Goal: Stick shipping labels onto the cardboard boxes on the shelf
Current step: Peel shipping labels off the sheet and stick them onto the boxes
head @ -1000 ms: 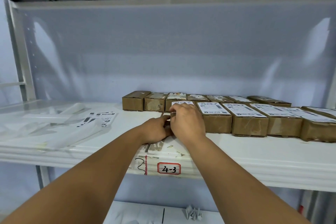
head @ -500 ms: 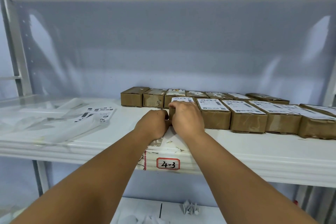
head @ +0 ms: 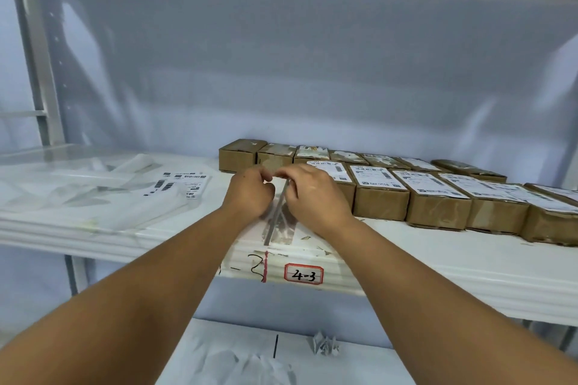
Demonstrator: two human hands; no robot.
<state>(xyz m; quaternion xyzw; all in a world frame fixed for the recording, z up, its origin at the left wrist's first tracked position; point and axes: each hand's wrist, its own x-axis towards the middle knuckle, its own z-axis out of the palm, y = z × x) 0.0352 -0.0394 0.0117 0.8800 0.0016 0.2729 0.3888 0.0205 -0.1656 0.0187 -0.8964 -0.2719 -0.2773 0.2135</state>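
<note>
Lifting: left hand (head: 250,194) and right hand (head: 316,194) are now raised off the front-left brown cardboard box (head: 347,194) | thin translucent grey strip (head: 276,216) is pinched between both hands' curled fingers | box is left white-labelled on white metal shelf (head: 438,259) | sticking there judged done

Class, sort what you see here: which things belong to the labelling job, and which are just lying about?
Job: cardboard boxes, loose labels, thin sheet pinched between left hand and right hand.
Lying about: clear plastic sheets, shelf tag, crumpled paper on the lower shelf.
</note>
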